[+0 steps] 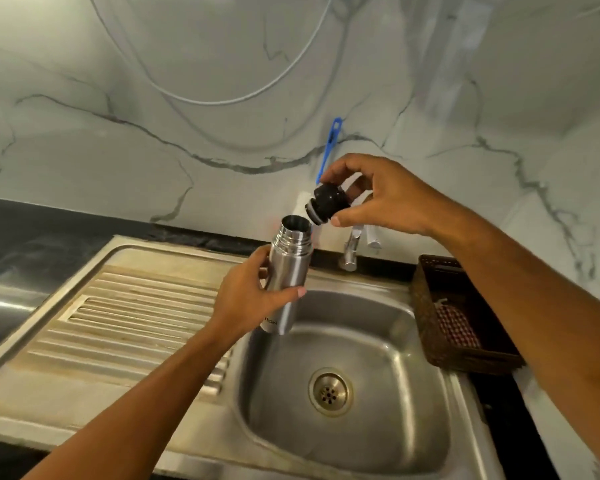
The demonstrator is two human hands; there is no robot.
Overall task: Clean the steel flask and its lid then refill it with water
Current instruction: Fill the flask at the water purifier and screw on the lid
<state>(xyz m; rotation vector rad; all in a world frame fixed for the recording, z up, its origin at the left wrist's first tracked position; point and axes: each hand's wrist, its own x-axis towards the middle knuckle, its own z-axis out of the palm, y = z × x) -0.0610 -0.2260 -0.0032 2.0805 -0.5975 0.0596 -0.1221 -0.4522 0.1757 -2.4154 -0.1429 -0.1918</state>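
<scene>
My left hand point(248, 292) grips the steel flask point(289, 268) around its middle and holds it upright over the left rim of the sink basin point(388, 344). The flask's threaded mouth is uncovered. Just above and to the right of the mouth, my right hand point(381, 195) pinches the black lid point(327, 202) between fingers and thumb, tilted, apart from the flask.
A steel tap point(350, 249) stands behind the basin, partly hidden by my right hand. A ribbed drainboard point(129, 317) lies to the left. A dark woven basket point(426, 306) with a checked cloth point(456, 325) sits at the right. A blue-handled brush point(330, 143) leans on the marble wall.
</scene>
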